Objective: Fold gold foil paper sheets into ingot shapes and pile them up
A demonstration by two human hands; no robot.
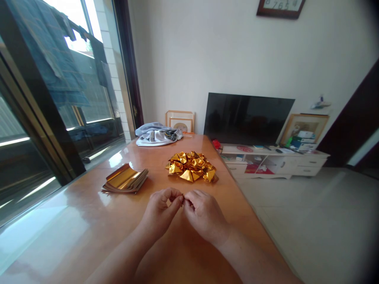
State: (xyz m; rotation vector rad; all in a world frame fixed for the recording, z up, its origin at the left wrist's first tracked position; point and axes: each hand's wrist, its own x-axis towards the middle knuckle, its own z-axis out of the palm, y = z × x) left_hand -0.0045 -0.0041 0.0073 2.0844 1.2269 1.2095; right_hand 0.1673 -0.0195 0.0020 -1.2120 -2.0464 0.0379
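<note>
While fingertips meet, hands (183,207) pinch something hidden | gold foil pile (192,166) beyond | table (89,221)

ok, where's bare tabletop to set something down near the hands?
Bare patches: the near-left tabletop, between the window edge and the left hand; also the strip between the stack of gold foil sheets and the pile of folded gold foil pieces. Crowded: straight ahead of both hands, where the pile sits, and the far end under the bundled cloth. Right hand is close to the table edge.
</note>
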